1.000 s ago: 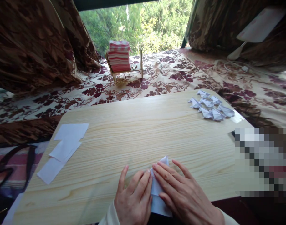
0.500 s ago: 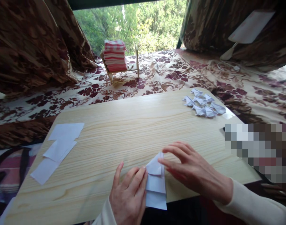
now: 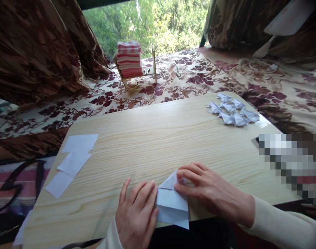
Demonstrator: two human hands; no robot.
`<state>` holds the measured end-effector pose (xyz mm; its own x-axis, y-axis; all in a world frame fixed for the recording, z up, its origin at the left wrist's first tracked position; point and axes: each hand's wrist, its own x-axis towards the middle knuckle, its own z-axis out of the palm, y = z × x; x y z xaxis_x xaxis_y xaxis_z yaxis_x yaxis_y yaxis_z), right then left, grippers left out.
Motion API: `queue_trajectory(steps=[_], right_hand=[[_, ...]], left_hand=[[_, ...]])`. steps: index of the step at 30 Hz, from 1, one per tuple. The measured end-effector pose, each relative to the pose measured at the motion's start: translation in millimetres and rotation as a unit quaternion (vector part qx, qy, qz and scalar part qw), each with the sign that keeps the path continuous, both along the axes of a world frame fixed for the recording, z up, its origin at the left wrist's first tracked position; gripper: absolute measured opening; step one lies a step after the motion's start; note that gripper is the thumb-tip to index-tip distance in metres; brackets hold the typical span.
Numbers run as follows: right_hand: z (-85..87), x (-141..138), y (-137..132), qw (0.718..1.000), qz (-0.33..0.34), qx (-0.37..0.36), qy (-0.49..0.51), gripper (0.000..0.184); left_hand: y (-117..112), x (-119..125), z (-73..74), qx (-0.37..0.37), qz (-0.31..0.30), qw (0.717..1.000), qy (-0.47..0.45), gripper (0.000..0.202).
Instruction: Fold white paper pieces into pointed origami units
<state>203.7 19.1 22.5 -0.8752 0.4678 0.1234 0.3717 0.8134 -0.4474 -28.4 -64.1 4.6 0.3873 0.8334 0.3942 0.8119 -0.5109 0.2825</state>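
Note:
A white paper sheet, partly folded into a pointed shape, lies at the near edge of the light wooden table. My left hand rests flat beside it, fingers stretched out and pressing the paper's left edge. On the other side, the fingertips of my right hand are curled and press down the folded top corner of the sheet.
Several folded white paper pieces lie in a cluster at the table's far right. Blank paper slips sit at the left edge. A small wooden rack with red-and-white folded cloths stands on the floral cover behind.
The paper has turned and its top flap is now folded down into a wider point. My right hand has drawn in and pressed onto the fold. My left hand stayed beside the sheet.

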Motion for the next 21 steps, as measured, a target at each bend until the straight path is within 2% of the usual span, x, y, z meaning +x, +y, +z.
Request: queue_trajectory(steps=[6,10,14,18,21], right_hand=[[-0.1,0,-2,1.0,-0.003,-0.005,0.006,0.028],[-1.8,3,-3,1.0,-0.014,0.004,0.002,0.028],[-1.6,4,-4,0.999,-0.019,0.031,-0.002,0.027],[4.7,-5,-11,0.995,-0.042,0.084,-0.016,0.021],[7.2,-17,-20,0.99,-0.068,0.112,-0.052,0.031]], left_hand=[[8,18,-1.1,0.0,0.002,1.0,0.03,0.035],[10,14,-3.7,0.005,-0.01,0.999,0.038,0.035],[6,6,-2.7,0.007,-0.017,0.998,0.052,0.033],[2,8,-2.2,0.019,-0.017,0.999,0.046,0.033],[1,11,-3.2,0.021,-0.02,0.999,0.031,0.032]])
